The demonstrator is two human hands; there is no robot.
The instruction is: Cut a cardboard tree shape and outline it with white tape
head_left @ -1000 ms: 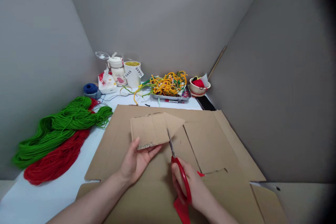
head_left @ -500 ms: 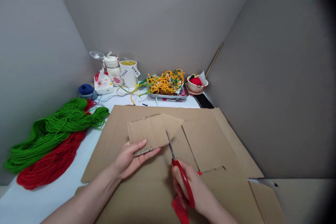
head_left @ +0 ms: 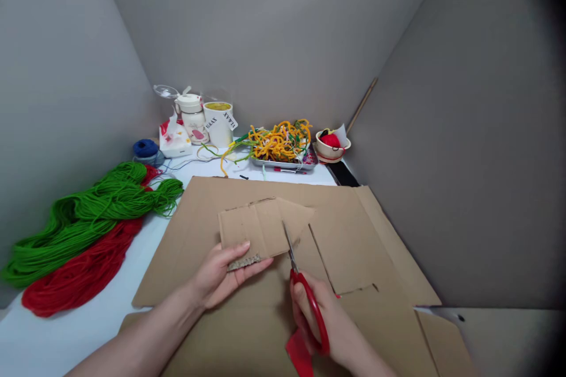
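My left hand grips the lower left edge of a small cardboard piece, thumb on top and fingers beneath. The piece comes to a point at its right end, and its torn lower edge shows the corrugation. In my right hand is a pair of scissors with red handles. Their blades point up and away from me, and the upper blade lies over the cardboard piece near its lower right edge. A red strip hangs below my right hand; what it is attached to is hidden.
A large cardboard sheet with a slit lies under my hands. Green yarn and red yarn lie at the left. Behind stand a tissue pack, a bottle, a white canister, a tray of yarn and a bowl.
The cardboard piece and my left hand sit slightly lower and further right in the view. The scissors stay at the piece's lower right edge. The whole view has shifted a little.
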